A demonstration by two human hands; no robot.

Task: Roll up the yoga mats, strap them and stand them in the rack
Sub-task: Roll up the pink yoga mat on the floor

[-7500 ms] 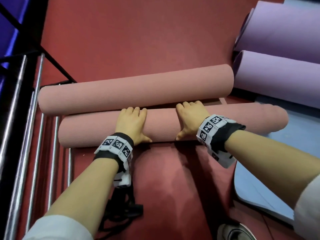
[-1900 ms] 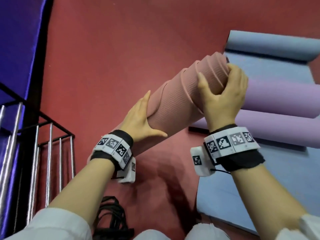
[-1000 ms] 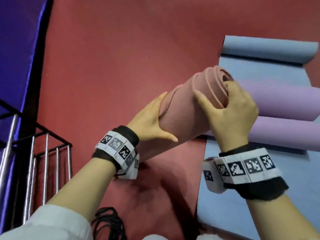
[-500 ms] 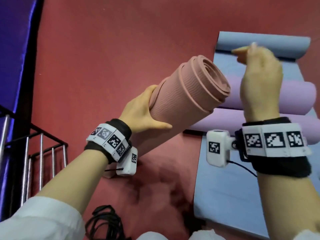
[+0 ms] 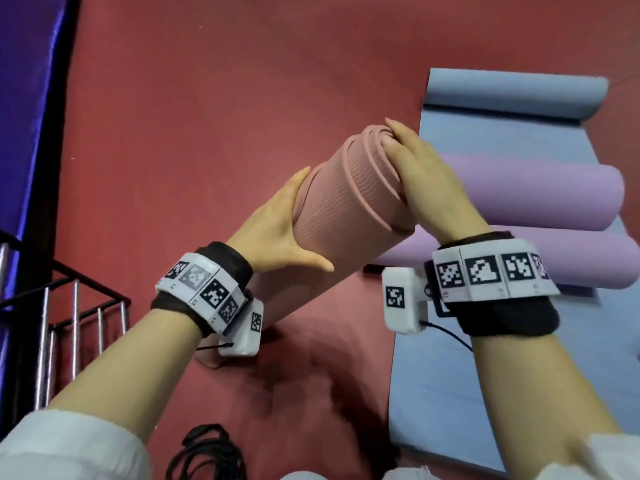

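Black straps (image 5: 207,452) lie coiled on the red floor (image 5: 207,116) nearest the camera; beyond, the rolled pink mat (image 5: 339,216) stands tilted, lower end on the floor. The left hand (image 5: 277,230) wraps the roll's side to steady it while the right hand (image 5: 426,181), fingers flat, presses the upper end, likely squaring its stepped layers. The rack (image 5: 86,306) stands at left; two rolled purple mats (image 5: 536,195) lie farther off on a blue mat (image 5: 485,140).

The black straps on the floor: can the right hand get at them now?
Probably yes, once it lifts off: the right hand presses flat on the end of the pink mat, which the left hand grips. The black straps lie uncovered on the red floor.
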